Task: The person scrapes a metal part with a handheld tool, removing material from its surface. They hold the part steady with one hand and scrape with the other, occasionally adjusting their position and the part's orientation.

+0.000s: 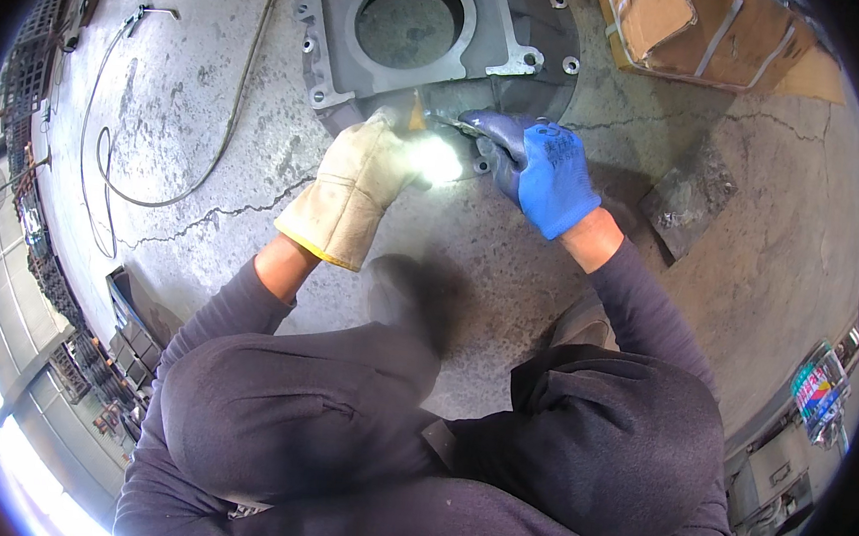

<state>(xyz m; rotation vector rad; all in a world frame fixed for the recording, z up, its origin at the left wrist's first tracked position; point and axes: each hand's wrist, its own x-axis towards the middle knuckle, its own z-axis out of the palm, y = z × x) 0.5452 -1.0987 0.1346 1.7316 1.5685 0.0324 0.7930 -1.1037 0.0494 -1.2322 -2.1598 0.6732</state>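
Note:
A grey metal casting (501, 94) with a large round opening and bolt holes lies on the concrete floor in front of me. My left hand (361, 179), in a cream leather glove with yellow trim, is closed at its near edge. Beside it is a yellowish piece (417, 113), too blurred to name. A glaring white light (435, 160) hides detail next to that glove. My right hand (546, 172) wears a blue glove with a dark palm. Its fingers are curled near the casting's edge; what they grip, if anything, I cannot make out.
A strapped cardboard box (710, 34) stands at the far right. A flat dark plate (688, 197) lies nearer on the floor. At the left, a hose (223, 154) curves over the cracked concrete, with black crates (29, 91) beyond it. My bent knees are close below my hands.

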